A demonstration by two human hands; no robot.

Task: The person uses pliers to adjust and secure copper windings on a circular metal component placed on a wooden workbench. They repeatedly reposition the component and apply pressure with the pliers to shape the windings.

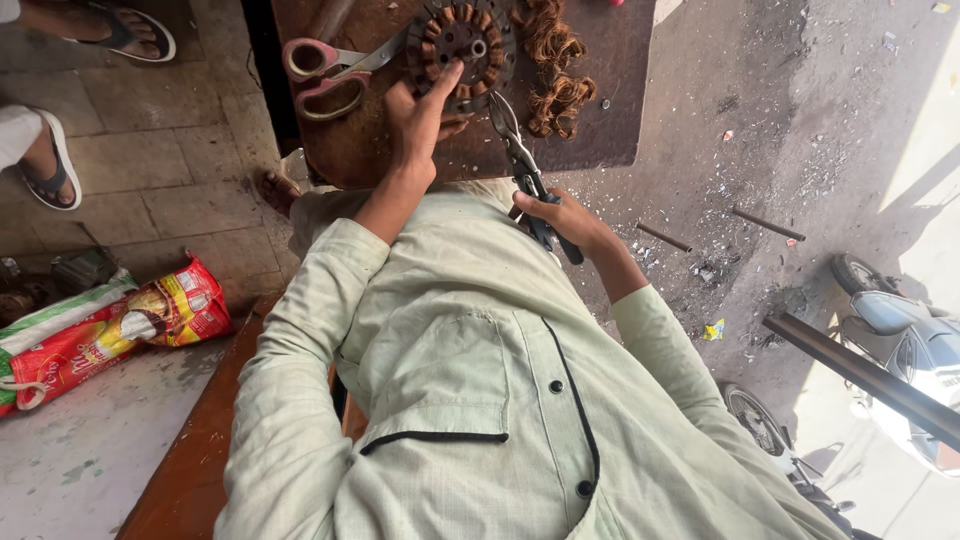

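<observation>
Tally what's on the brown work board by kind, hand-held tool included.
Wound stator: 1
Pink-handled scissors: 1
Cutting pliers, gripped by the right hand: 1
Clump of pulled copper wire: 1
Total: 4
The left hand rests on the stator.

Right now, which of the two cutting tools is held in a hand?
The metal snips, gripped by the right hand, blades at the copper-wound stator. The pink-handled scissors lie untouched on the board, left of the left hand.
</observation>
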